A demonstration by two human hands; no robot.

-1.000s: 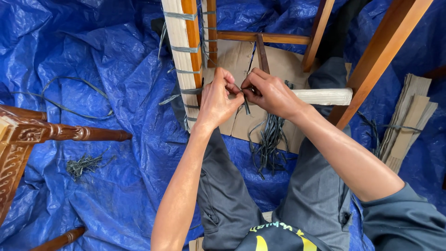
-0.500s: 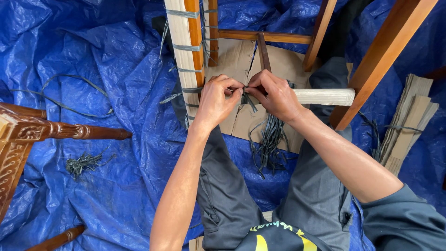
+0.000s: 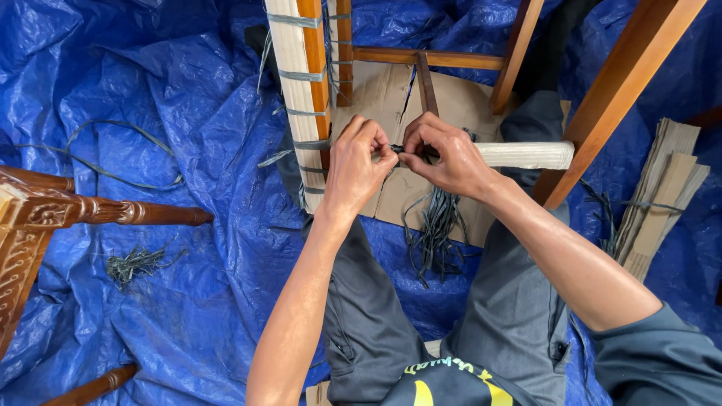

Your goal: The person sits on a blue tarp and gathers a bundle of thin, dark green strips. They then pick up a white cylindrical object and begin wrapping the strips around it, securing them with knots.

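1. Our work centres on a dark grey strap (image 3: 397, 150) pinched between our two hands, just in front of the white-wrapped crossbar (image 3: 526, 155) of the wooden chair frame (image 3: 624, 83).
2. Our left hand (image 3: 359, 167) is closed, fingertips gripping the strap's left side; our right hand (image 3: 444, 158) is closed too, pinching the strap's right side, and the knuckles of both nearly touch.
3. We judge the binding partly done: the padded upright (image 3: 295, 90) left of the crossbar already carries several grey ties along its length, while the crossbar shows none that we can see, so its fastening looks unfinished.
4. Below the crossbar a bundle of loose straps (image 3: 436, 229) hangs over the cardboard sheet (image 3: 383, 90), unused as yet.
5. Against the frame of a second ago, our hands have drawn closer together and sit a little lower against the crossbar; the bundle and frame have not shifted.
6. Further left of the crossbar, on the blue tarpaulin (image 3: 188, 98), lie strap offcuts (image 3: 135, 263) and a carved wooden leg (image 3: 113, 212); right of it, folded cardboard (image 3: 662, 195).
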